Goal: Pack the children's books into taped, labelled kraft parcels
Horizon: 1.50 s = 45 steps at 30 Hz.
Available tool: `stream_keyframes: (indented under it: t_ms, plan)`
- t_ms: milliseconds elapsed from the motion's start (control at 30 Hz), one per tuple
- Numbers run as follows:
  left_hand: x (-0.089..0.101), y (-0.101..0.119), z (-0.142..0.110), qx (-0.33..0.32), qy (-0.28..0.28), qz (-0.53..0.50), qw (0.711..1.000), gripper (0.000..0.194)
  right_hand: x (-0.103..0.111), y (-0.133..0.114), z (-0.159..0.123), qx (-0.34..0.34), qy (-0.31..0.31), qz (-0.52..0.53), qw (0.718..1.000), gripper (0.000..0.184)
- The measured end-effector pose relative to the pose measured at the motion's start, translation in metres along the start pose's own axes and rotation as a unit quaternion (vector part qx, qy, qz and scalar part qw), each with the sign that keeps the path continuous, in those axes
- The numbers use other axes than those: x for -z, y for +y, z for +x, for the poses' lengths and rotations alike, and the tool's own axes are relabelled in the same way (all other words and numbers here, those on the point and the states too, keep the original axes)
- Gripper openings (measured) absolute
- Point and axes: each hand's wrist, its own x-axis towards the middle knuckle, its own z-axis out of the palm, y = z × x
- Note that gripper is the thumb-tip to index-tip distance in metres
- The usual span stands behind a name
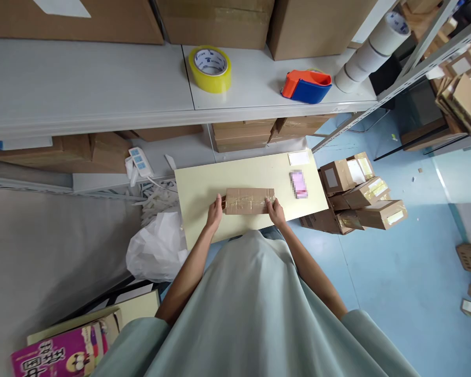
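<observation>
A small brown cardboard box (246,201) with clear tape across its top lies on the pale yellow table (204,175) in front of me. At its left end, my left hand (214,213) is closed, with the thumb upward and the fingers partly hidden at the end of the box. My right hand (275,212) grips the right end, its thumb on top near the edge. To the right on the table are a pink, blurred-out item (299,184) and a white paper slip (299,158).
On the grey shelf (102,89) stand a yellow tape roll (210,69), an orange and blue tape dispenser (306,86) and stacked white rolls (371,52). Taped cartons (361,193) are piled right of the table. A white plastic bag (157,248) hangs at left, near a power strip (140,161).
</observation>
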Motion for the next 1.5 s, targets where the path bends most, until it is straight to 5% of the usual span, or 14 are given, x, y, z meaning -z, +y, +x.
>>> stream_keyframes:
  t_ms: [200, 367, 500, 833, 933, 1067, 1167, 1300, 1500]
  plan:
    - [-0.006, 0.002, -0.008, -0.057, 0.016, 0.075, 0.995, 0.056, 0.012, 0.001, 0.001, 0.041, -0.023, -0.009, 0.999, 0.048]
    - [-0.027, 0.005, -0.012, -0.115, 0.013, 0.059, 0.991, 0.047, 0.045, 0.007, 0.025, 0.147, 0.051, -0.056, 0.986, 0.054]
    - [-0.053, 0.004, -0.012, -0.079, 0.061, 0.027, 0.995, 0.043, 0.067, 0.028, 0.053, 0.173, 0.026, -0.06, 0.983, 0.049]
    - [-0.104, 0.003, -0.027, 0.109, 0.15, 0.049, 0.982, 0.056, 0.079, 0.1, 0.092, 0.198, -0.165, -0.025, 0.966, 0.061]
    - [-0.108, 0.015, -0.031, 0.101, 0.208, 0.113, 0.966, 0.063, 0.09, 0.112, 0.107, 0.213, -0.181, -0.005, 0.96, 0.055]
    - [-0.125, 0.051, -0.024, 0.007, 0.265, 0.21, 0.941, 0.068, 0.118, 0.123, 0.143, 0.188, -0.132, 0.041, 0.972, 0.044]
    - [-0.163, 0.084, -0.003, -0.051, 0.231, 0.218, 0.947, 0.066, 0.145, 0.13, 0.183, 0.158, -0.067, 0.068, 0.983, 0.041]
    - [-0.239, 0.117, 0.046, -0.057, 0.135, 0.148, 0.978, 0.062, 0.173, 0.14, 0.244, 0.112, 0.015, 0.066, 0.991, 0.044]
    - [-0.337, 0.125, 0.144, 0.065, -0.008, 0.079, 0.995, 0.065, 0.184, 0.143, 0.314, 0.049, 0.065, 0.017, 0.996, 0.043]
